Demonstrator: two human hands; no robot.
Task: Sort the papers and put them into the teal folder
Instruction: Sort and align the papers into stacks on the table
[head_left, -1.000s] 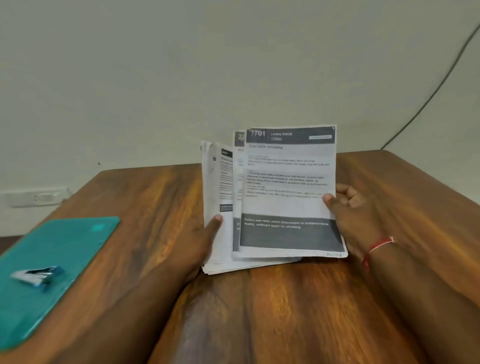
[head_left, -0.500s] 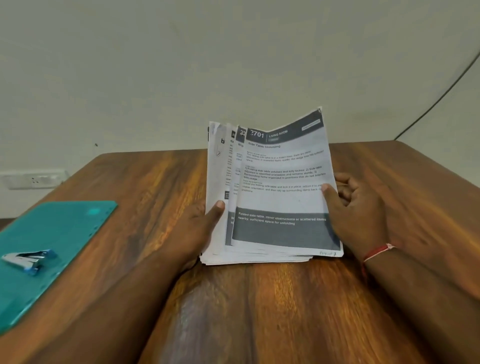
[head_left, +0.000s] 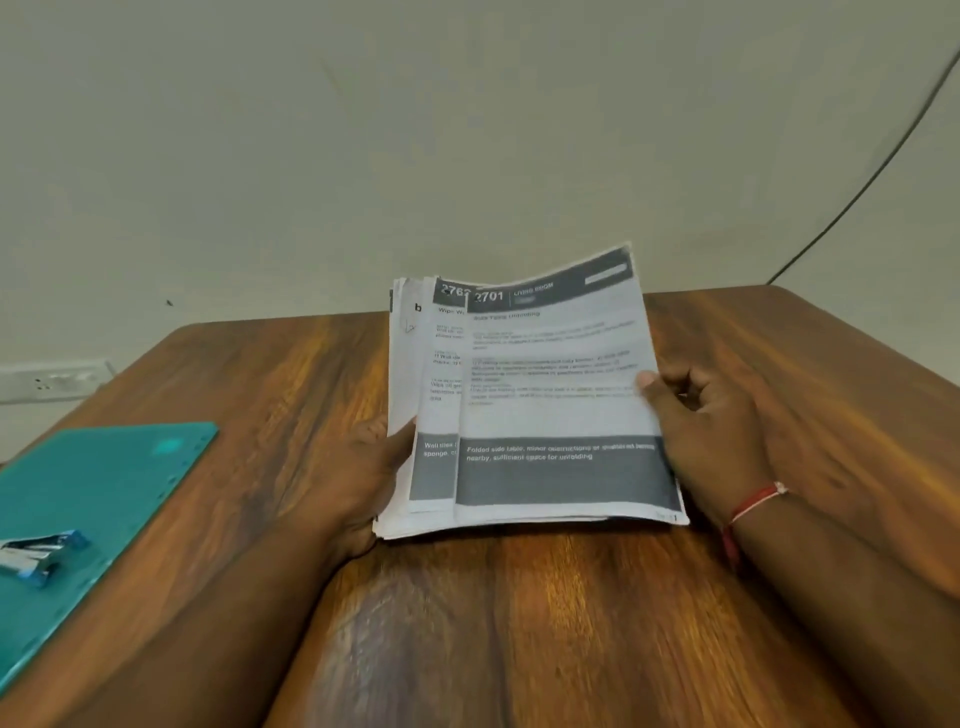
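I see the papers (head_left: 545, 405) as a thick stack, held up off flat and leaning back, in the middle of the wooden worktop (head_left: 519, 623). Their lower edge is down at the wood, but I cannot tell whether it touches. The sheets are fanned sideways. The front sheet has a dark header reading 2701 and a dark band low on the page, and its top right corner curls forward. A second sheet with a similar header peeks out to its left, with more white pages behind that.

My left hand (head_left: 363, 467) has its grip on the stack's left side, thumb lying across the front pages and the fingers hidden behind. My right hand (head_left: 711, 431) has its grip closed on the right edge of the front sheet, thumb pressed on the print and fingers curled at the back. A red thread bracelet (head_left: 753, 506) sits on that wrist.

The teal folder (head_left: 93, 499) lies flat and closed at the worktop's left side, well apart from the papers. A blue and silver stapler (head_left: 36, 553) rests on its near end.

Past the worktop is a plain wall with a white socket (head_left: 52, 379) low on the left. A dark cable (head_left: 883, 171) runs down it on the right.
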